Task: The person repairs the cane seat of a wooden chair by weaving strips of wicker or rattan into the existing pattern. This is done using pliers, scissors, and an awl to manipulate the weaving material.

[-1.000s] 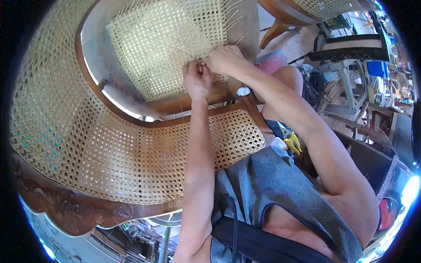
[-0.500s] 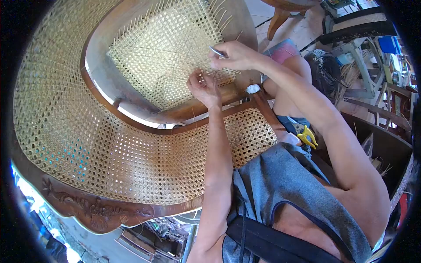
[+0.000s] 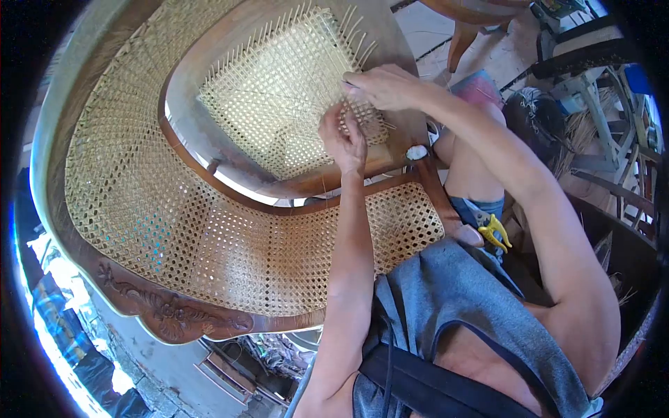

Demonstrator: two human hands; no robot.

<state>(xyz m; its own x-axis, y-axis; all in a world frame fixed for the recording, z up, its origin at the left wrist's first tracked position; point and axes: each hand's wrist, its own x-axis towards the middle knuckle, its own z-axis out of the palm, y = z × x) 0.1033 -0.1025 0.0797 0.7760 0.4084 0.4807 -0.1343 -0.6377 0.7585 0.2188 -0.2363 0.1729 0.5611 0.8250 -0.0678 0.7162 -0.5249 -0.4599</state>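
A chair seat of woven cane (image 3: pixel 279 90) sits in a wooden frame, with loose cane ends (image 3: pixel 352 31) sticking up along its far and right edges. My left hand (image 3: pixel 343 139) is over the near right part of this weave, fingers bent together. Whatever they pinch is too fine and blurred to make out. Above and right of it, my right hand (image 3: pixel 383 87) is closed around a slim metal tool (image 3: pixel 352 82). Only a short bit of the tool shows past the fingers. Finished-looking cane (image 3: pixel 230 244) fills the curved backrest around the seat.
Yellow-handled pliers or cutters (image 3: pixel 495 233) lie by my lap. A white lump (image 3: pixel 417 152) sits on the armrest joint. The carved wooden top rail (image 3: pixel 167 306) curves at lower left. Other furniture parts and a wooden stool leg (image 3: pixel 461 49) stand at the right and back.
The view has shifted, so the chair appears farther right and slightly lower. My right hand has turned, hiding more of the metal tool. My left hand stays at the weave.
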